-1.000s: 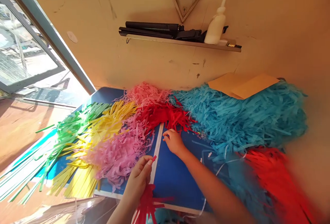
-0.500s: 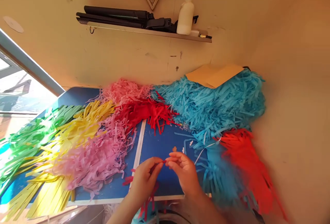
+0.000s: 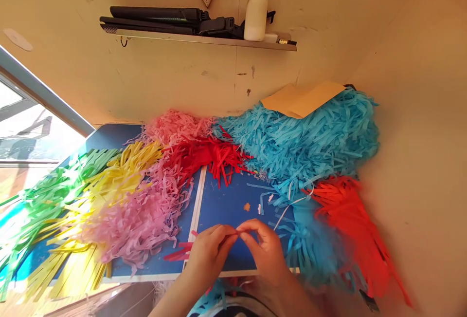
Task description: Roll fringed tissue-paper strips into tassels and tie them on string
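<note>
My left hand (image 3: 212,248) and my right hand (image 3: 263,245) meet fingertip to fingertip over the front edge of the blue table (image 3: 226,205). Both are closed in a pinch on a small twist of red paper (image 3: 237,232), mostly covered by the fingers. Pinkish-red strips (image 3: 179,252) show left of my left hand, on the table. Beyond the hands lie a small orange-brown scrap (image 3: 247,206) and a white string (image 3: 288,207).
Fringed paper lies in piles: green (image 3: 54,185), yellow (image 3: 109,180), purple (image 3: 142,224), pink (image 3: 175,127), red (image 3: 207,156), blue (image 3: 310,137), and red at right (image 3: 357,224). A wall shelf (image 3: 204,39) holds a white bottle (image 3: 256,15) and a black flat iron (image 3: 156,20).
The view has shifted slightly. My fingertips have come closer together, and less of the red twist shows between them.
</note>
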Tool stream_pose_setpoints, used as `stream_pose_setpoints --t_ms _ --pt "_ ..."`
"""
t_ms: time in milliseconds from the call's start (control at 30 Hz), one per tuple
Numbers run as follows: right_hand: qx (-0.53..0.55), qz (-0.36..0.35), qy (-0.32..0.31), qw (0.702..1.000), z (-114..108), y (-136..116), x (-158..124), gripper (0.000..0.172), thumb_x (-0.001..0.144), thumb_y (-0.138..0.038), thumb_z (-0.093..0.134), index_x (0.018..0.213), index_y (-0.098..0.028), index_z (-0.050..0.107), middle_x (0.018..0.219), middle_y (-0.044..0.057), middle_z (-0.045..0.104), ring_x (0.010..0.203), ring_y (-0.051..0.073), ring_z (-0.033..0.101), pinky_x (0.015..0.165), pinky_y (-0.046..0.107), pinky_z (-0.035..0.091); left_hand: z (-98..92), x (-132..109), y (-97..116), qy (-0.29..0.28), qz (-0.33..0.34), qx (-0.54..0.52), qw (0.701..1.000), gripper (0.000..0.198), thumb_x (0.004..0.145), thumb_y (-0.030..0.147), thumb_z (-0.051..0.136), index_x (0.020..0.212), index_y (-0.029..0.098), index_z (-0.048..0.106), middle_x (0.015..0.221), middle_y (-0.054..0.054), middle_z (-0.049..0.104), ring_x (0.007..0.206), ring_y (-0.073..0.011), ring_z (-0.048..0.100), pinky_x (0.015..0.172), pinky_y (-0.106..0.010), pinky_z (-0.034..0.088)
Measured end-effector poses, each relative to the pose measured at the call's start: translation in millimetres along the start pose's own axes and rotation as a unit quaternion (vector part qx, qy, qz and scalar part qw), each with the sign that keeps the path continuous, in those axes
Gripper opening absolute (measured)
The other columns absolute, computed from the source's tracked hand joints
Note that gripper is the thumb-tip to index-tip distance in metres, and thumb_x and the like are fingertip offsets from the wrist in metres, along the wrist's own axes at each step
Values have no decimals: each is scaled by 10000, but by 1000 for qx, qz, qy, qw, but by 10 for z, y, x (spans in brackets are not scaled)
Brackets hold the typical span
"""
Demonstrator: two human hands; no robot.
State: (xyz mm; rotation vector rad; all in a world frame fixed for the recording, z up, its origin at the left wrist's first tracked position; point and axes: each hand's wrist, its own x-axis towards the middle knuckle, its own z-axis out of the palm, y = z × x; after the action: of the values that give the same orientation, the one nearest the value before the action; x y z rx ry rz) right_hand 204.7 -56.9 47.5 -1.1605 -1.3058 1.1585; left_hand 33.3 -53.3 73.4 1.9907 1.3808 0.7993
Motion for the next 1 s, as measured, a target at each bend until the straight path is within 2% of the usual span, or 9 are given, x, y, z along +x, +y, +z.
stream_pose_setpoints --t_ms 100,233,333,433,600,700,800,900,1000 --pt "90 49 -16 995 -8 -9 14 116 830 -295 714 931 -241 698 901 16 735 870 178 680 828 294 526 13 -10 -2 -27 -68 -46 996 85 911 298 536 947 225 563 701 25 662 618 -154 601 577 -245 389" --pt "159 86 -58 982 -3 15 44 169 764 -324 780 892 -236 713 874 16 740 829 177 684 786 284 532 33 -24 -27 -75 -95 -102 987 100 916 308 495 972 227 514 728 26 645 621 -150 560 579 -247 367" --pt "158 107 -50 980 0 41 43 177 743 -340 796 859 -232 718 819 7 728 766 166 667 731 268 525 41 -44 -37 -75 -111 -106 985 129 916 352 502 938 225 508 665 43 583 587 -145 502 556 -244 331" --pt "99 84 -30 991 -13 41 10 129 785 -339 757 782 -216 717 781 13 706 749 161 642 730 267 508 25 -57 -17 -75 -100 -88 988 183 928 389 493 859 221 512 675 34 568 605 -143 496 576 -248 329" --pt "112 44 -87 989 -61 -6 -36 192 847 -342 696 1015 -252 715 932 26 682 853 174 629 795 294 501 -27 -33 58 -95 -97 -52 989 258 973 376 405 795 218 505 689 13 587 632 -158 523 594 -263 329" --pt "70 16 -69 995 -85 -14 -14 96 873 -320 672 877 -236 720 858 11 652 811 156 602 755 265 476 -51 -24 108 -119 -97 -46 987 149 930 355 510 885 218 547 765 -1 635 698 -172 563 629 -268 360" --pt "45 8 -50 998 -93 -5 2 109 895 -309 646 856 -229 708 847 8 646 813 154 599 759 261 466 -52 -35 123 -93 -72 -69 991 154 930 362 531 978 223 575 853 -14 655 746 -168 584 672 -271 401" --pt "34 -4 -46 998 -77 7 -24 107 905 -301 628 865 -229 695 844 5 636 808 152 594 747 259 465 -18 -51 94 -51 -38 -80 995 241 980 339 432 861 215 601 775 -10 627 700 -150 574 650 -263 406" --pt "9 -21 -55 998 -58 13 -57 107 914 -290 612 885 -228 695 863 13 641 824 158 598 762 269 471 23 -60 61 -27 -28 -66 997 240 971 314 455 821 209 611 734 -5 623 672 -142 577 624 -255 406"
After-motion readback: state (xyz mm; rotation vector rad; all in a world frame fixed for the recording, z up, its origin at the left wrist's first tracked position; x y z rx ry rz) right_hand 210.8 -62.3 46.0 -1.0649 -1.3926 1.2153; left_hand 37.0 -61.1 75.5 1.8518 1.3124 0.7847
